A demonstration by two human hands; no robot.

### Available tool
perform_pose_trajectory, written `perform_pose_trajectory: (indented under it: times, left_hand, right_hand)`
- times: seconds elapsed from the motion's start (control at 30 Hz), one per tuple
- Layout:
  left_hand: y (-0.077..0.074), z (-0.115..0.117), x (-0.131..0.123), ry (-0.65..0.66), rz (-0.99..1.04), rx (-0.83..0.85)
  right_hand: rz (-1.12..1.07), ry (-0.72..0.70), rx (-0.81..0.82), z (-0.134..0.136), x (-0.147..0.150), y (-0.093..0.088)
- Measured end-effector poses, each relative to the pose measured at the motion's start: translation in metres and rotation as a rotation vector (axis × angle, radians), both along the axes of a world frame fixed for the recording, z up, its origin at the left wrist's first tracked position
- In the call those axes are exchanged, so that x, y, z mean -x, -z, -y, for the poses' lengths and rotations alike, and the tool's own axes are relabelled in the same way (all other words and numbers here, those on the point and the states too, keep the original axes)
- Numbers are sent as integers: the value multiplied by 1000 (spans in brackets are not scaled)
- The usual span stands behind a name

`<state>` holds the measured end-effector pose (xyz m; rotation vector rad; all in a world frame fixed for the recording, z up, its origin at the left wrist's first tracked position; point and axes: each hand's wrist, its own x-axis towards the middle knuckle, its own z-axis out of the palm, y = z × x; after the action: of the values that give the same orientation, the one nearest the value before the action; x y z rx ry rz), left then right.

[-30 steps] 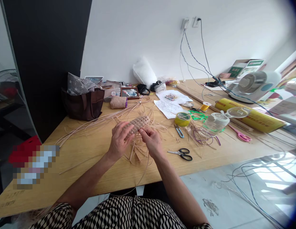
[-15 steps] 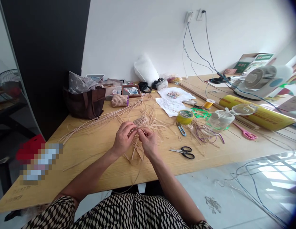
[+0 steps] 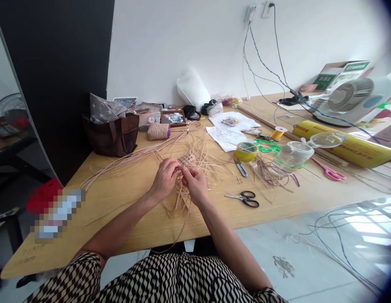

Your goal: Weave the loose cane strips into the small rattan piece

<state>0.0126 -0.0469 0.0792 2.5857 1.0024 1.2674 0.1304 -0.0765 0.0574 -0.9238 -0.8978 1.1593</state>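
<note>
A small piece of tan weaving (image 3: 186, 159) with loose strips fanning out all round it is between my hands, just above the table. My left hand (image 3: 165, 179) pinches its near left edge, fingers curled over it. Thumb and fingers of my right hand (image 3: 195, 183) close on the near side of the same weaving, close to the left fingertips. Which single strip the fingertips grip is hidden. Loose tan strips (image 3: 183, 198) lie under and between the hands, and one long strand hangs toward the table's front edge.
Black-handled scissors (image 3: 246, 199), blue thread snips (image 3: 240, 167) and yellow tape (image 3: 246, 151) lie to the right. Beyond are a clear jar (image 3: 294, 155), pink scissors (image 3: 331, 170) and a fan (image 3: 350, 101). A finished woven pouch (image 3: 159, 131) and brown bag (image 3: 112, 134) stand at back left.
The view has shifted slightly. My left fingers have moved a little on the weaving and look more extended. Both hands stay at the weaving.
</note>
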Motion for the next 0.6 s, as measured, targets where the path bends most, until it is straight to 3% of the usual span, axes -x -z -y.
perform_pose_trajectory:
  times: [0.1,0.23,0.37,0.43,0.6]
  left_hand:
    - [1,-10,8,30,69,98]
    - [11,-28,23,-74,207,377]
    - [22,-31,26,87,176,752]
    - [25,-25,22,110,176,753]
    - [25,-17,19,-25,119,531]
  right_hand:
    - [-88,-46,37,0,-2,-4]
    - [-79,-64,37,2,-5,-5]
    - [23,-35,21,2,-6,4]
    - [86,11,21,2,-5,8]
    - [103,114,76,6,-2,8]
